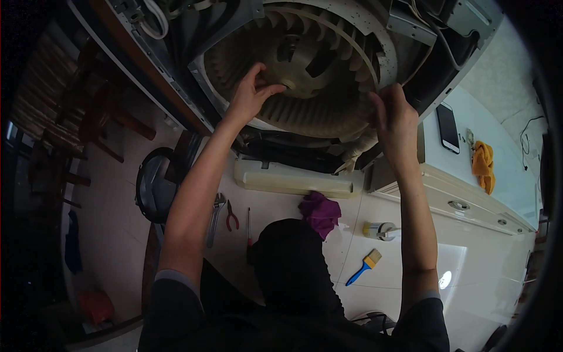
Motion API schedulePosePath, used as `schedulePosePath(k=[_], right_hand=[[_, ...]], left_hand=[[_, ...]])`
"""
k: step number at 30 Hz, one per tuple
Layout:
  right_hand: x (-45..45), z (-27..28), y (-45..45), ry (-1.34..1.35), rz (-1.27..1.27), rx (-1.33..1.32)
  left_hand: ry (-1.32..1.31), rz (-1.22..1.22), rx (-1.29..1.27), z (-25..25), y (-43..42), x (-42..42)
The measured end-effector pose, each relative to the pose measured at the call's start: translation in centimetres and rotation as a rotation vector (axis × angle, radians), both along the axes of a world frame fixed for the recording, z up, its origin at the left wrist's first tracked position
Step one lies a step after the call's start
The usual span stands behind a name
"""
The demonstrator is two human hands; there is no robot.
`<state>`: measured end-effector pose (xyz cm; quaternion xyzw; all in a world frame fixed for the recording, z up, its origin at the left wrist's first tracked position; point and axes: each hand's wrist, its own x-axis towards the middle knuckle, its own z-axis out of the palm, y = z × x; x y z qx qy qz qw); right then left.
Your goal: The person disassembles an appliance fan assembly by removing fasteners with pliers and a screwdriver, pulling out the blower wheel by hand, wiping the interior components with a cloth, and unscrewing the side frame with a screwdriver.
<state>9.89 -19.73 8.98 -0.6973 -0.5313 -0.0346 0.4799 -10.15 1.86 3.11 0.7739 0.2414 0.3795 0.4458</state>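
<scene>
A large round blower wheel with curved blades sits inside the opened metal housing of an appliance. My left hand reaches into the wheel, its thumb tip at the central hub and its fingers apart from the thumb. Whether the thumb touches the hub is hard to tell. At the wheel's right rim, my right hand has its fingers bent around the edge, with the thumb on the inner side. Its fingertips are partly hidden.
Below the housing lies a long pale plastic cover. On the floor are a purple cloth, pliers, a wrench, a screwdriver, a brush and a bottle. A phone and orange cloth lie on the cabinet.
</scene>
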Motion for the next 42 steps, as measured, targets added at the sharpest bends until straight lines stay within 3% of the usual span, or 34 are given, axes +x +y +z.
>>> schedulePosePath(k=[9, 11, 14, 18, 24, 26, 30, 33, 35, 37, 39, 40, 42], right_hand=[[0.5, -1.0, 0.1, -0.052, 0.017, 0.044], [0.6, -0.9, 0.2, -0.127, 0.049, 0.066], [-0.1, -1.3, -0.1, -0.204, 0.018, 0.134], [-0.2, -1.3, 0.0, -0.117, 0.027, 0.128], [-0.6, -0.9, 0.1, 0.001, -0.003, 0.109], [-0.2, -1.0, 0.2, -0.054, 0.019, 0.122], [0.2, -1.2, 0.2, -0.002, 0.043, 0.119], [0.4, -1.4, 0.2, -0.026, 0.067, 0.136], [0.4, -1.6, 0.3, -0.047, 0.075, 0.176], [0.5, -1.8, 0.6, -0.039, 0.075, 0.217], [0.6, -2.2, 0.7, -0.034, 0.075, 0.257], [0.6, -2.4, 0.7, -0.079, 0.07, 0.285], [0.9, -2.9, 0.9, -0.093, 0.057, 0.321]], left_hand=[[-0.006, 0.15, 0.037, -2.3, 0.5, 0.5], [-0.139, 0.161, 0.009, -2.3, 0.1, 1.4], [-0.043, 0.191, -0.015, -1.4, -0.8, 0.9], [-0.056, 0.162, -0.055, -1.5, -0.6, 1.1], [-0.416, 0.121, -0.307, -2.1, -0.7, 3.1], [-0.538, 0.218, -0.556, -1.4, -1.3, 3.6], [-0.471, 0.24, -0.521, -0.3, -1.8, 3.2], [-0.201, 0.355, -0.504, 1.7, -3.8, 1.0], [0.186, 0.576, 0.461, 3.6, -6.0, -1.8], [0.208, 0.752, 1.067, 6.9, -5.8, -4.3], [0.231, 0.808, 1.408, 10.9, -4.0, -5.3], [0.244, 0.793, 1.432, 12.1, -3.5, -5.4], [0.436, 0.767, 1.748, 14.1, -2.6, -5.4]])
